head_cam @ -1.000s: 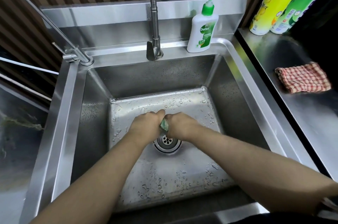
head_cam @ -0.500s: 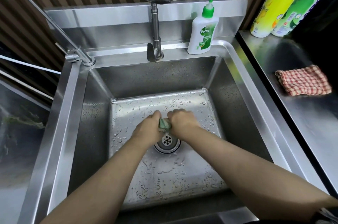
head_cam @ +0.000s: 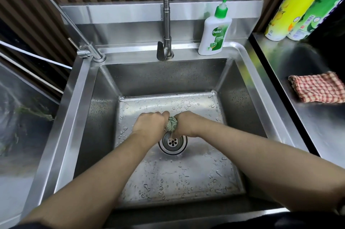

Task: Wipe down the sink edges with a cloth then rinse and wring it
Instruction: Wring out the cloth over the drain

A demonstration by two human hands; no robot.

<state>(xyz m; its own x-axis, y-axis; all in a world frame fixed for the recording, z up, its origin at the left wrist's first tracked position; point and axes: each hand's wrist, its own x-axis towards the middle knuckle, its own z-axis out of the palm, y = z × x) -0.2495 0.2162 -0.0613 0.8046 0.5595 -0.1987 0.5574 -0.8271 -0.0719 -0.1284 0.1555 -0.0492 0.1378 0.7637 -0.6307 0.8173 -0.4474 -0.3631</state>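
Cloth: green cloth [head_cam: 171, 123] now bunched into a tight wad betw. your two fists, directly above the drain [head_cam: 173, 142]; more of it shows than 0.5 s ago, when only a sliver peeked out
Left hand: your left hand [head_cam: 149, 123] is clenched round the left end of the cloth, just left of and above the drain
Right hand: your right hand [head_cam: 186, 123] is fisted on the right end, just right of and above the drain, knuckles nearly meeting the left
Change: a thin thread of water now drops from the wad to the drain; fists sit about where they were rel. to the drain, grip looks tighter
Tap: faucet [head_cam: 166, 28] behind the drain, no flow visible
Sink: basin floor [head_cam: 168, 178] beaded w/ droplets around the drain
Task status: judged at wringing stage, rinse appears done; water coming out means the twist is working, prob. near the end
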